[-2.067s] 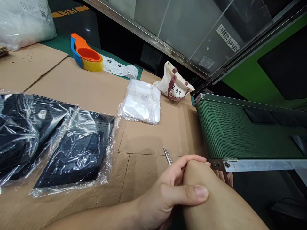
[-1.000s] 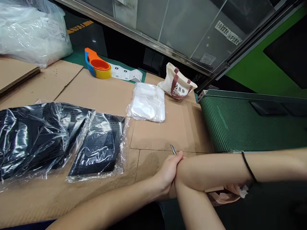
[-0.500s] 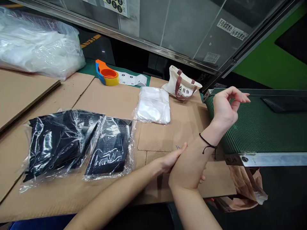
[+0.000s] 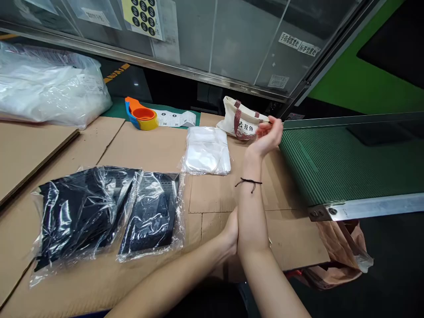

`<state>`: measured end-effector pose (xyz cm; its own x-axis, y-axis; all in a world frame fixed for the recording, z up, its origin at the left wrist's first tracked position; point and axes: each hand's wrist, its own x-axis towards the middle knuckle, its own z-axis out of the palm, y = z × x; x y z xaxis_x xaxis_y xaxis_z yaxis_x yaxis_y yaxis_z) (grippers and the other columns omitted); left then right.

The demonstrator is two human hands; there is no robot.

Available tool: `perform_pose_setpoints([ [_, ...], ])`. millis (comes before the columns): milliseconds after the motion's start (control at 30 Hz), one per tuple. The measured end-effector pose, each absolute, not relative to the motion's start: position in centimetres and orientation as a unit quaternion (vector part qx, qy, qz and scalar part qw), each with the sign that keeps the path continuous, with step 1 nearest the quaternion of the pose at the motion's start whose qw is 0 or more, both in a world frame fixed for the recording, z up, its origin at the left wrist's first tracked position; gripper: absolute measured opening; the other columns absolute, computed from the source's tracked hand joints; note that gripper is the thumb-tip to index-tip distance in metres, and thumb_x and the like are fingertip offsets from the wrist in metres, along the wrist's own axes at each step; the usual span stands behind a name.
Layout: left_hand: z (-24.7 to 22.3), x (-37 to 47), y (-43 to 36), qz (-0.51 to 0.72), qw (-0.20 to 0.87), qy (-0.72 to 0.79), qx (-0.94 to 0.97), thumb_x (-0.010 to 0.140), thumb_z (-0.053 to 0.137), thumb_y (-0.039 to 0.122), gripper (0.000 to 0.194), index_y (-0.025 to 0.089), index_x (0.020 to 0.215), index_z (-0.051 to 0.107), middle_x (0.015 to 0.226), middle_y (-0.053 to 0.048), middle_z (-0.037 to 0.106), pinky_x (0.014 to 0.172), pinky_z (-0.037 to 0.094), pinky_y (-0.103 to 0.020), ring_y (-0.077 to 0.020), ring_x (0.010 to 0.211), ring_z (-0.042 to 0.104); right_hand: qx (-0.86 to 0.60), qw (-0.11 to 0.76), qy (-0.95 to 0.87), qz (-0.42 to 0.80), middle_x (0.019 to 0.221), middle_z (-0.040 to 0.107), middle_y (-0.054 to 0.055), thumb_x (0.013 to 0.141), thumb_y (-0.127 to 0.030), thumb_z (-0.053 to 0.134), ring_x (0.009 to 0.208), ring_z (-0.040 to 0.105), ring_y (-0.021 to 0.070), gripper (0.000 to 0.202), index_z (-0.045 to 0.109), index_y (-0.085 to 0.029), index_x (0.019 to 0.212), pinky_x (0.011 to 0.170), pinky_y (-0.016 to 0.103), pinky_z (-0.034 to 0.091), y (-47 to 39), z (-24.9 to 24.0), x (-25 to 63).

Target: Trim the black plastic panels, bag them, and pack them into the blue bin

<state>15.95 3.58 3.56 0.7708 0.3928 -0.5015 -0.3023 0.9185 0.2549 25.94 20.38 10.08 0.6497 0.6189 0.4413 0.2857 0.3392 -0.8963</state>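
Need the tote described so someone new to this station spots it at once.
Start at the green conveyor belt on the right, then go left to the cardboard-covered table. At its far edge, beyond the stack of clear bags and partly behind the right hand, sits the tote. It alone is cream cloth with maroon handles.

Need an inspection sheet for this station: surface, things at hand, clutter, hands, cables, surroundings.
Surface: creased cardboard; green mat shows at far edge.
Things at hand: cream tote bag behind right hand; clear plastic stack left of it; black pieces in clear plastic, further left.
Clutter: tape dispenser, label strip, large plastic sack, far side.
Hands: left hand against right forearm, grip mostly hidden; right raised, loosely curled, nothing seen in it.
Cables: nothing clearly seen; far gap too dark.
Surroundings: green conveyor at right, brown bag lower down; grey panel at back.
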Motion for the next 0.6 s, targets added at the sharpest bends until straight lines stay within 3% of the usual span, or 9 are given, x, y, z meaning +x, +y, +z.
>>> perform_pose_setpoints([
  [100,3.1,16.0,3.4,0.181,0.924,0.336,0.034,0.09,0.039,0.045,0.048,0.013,0.063,0.063,0.061,-0.009,0.065,0.064,0.05,-0.033,-0.0203,0.058,0.062,-0.508,0.773,-0.37,0.091,0.057,0.053,-0.006,0.092,-0.039,0.041,0.054,0.054,0.0084,0.028,0.057,-0.021,0.078,0.056,0.022,0.046,21.5,9.3,23.9],
  [233,4.0,15.5,4.0,0.305,0.887,0.344,0.041,0.09,0.051,0.041,0.032,0.014,0.097,0.068,0.096,-0.009,0.072,0.091,0.047,-0.03,-0.0217,0.1,0.064,-0.452,0.761,-0.445,0.136,0.063,0.059,-0.004,0.088,-0.04,0.048,0.059,0.056,0.0086,0.023,0.06,-0.022,0.079,0.058,0.021,0.046,20.6,9.2,21.8],
  [333,4.7,14.8,4.8,0.383,0.877,0.265,0.116,0.087,0.058,0.049,0.043,0.015,0.112,0.065,0.113,-0.009,0.07,0.101,0.041,-0.032,-0.0243,0.117,0.057,-0.433,0.771,-0.422,0.2,0.064,0.061,-0.004,0.087,-0.04,0.048,0.055,0.055,0.0084,0.023,0.06,-0.022,0.081,0.052,0.021,0.044,19.4,9.9,21.0],
  [500,3.9,13.3,5.9,0.392,0.854,0.244,0.239,0.08,0.06,0.062,0.056,0.013,0.107,0.066,0.107,-0.012,0.07,0.091,0.044,-0.034,-0.0263,0.105,0.061,-0.394,0.78,-0.387,0.294,0.064,0.06,-0.004,0.08,-0.04,0.053,0.052,0.054,0.0082,0.02,0.061,-0.022,0.082,0.048,0.021,0.042,17.6,11.7,20.7],
  [600,4.3,12.3,7.6,0.404,0.811,0.308,0.291,0.088,0.055,0.048,0.037,0.014,0.096,0.064,0.092,-0.009,0.07,0.079,0.045,-0.031,-0.0193,0.084,0.063,-0.388,0.796,-0.378,0.271,0.062,0.058,-0.003,0.073,-0.039,0.06,0.051,0.051,0.0086,0.018,0.064,-0.022,0.076,0.047,0.021,0.04,15.1,12.4,21.2],
])
